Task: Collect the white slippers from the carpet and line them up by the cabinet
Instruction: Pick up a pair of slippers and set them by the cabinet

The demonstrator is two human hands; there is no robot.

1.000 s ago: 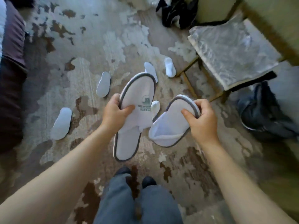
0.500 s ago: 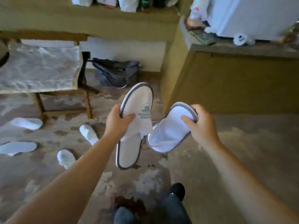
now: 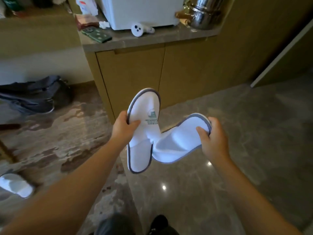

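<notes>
Left hand (image 3: 124, 128) pinches one slipper (image 3: 144, 131), right hand (image 3: 211, 138) the other slipper (image 3: 177, 146); set both flat, toes square, against the cabinet (image 3: 169, 73) base.

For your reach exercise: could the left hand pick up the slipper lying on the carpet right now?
Probably not: the left hand already grips a slipper, and the slipper on the carpet lies low and well off to the left.
</notes>
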